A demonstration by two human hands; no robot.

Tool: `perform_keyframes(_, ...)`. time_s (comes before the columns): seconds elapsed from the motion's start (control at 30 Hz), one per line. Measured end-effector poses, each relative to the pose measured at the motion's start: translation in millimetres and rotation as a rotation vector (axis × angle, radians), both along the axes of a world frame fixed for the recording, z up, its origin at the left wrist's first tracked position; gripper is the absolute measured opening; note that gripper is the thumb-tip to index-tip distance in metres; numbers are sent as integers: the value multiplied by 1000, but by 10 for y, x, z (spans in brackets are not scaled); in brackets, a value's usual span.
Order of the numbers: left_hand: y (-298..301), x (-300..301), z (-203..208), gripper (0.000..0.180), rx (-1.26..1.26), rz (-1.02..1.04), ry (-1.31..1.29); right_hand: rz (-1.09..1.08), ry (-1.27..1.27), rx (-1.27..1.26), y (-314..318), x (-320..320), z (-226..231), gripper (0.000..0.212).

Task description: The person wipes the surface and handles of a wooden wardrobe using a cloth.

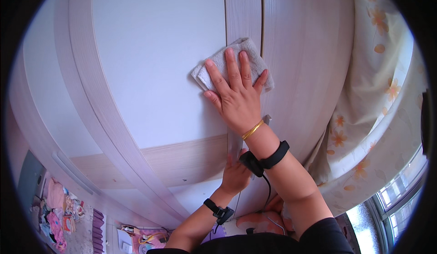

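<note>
Covering cloth, long axis sideways, right grip spread; left grip: cannot tell.

Shows just above the frame's centre as a pale grey, towel-like cloth, folded in layers. Lies flat and tilted against a wardrobe front, with one corner toward the left and a small fold at the top. Overlaps the white panel, the pale wood-grain upright and, across a dark seam, the right-hand panel.
</note>
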State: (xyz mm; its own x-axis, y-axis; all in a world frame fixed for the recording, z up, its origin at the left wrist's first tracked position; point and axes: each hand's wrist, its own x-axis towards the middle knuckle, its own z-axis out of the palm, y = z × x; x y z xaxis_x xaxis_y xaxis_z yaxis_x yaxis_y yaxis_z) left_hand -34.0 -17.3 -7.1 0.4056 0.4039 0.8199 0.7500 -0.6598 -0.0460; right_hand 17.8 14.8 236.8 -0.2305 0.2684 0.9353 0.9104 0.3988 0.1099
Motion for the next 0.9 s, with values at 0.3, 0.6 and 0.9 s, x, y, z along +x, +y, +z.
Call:
perform_keyframes(0.3, -210, -354, 271, 47, 63, 140, -304, 1, -85, 3, -55, -44, -523, 57)
perform_keyframes(0.6, -239, -498, 675, 57, 223, 157, -385, 76, -35, -11, -71, -62, -213, 56)
perform_keyframes(0.9, -341, -498, 619, 57, 97, 202, -314, 104, -89, 49, -77, 160, -20, 56)
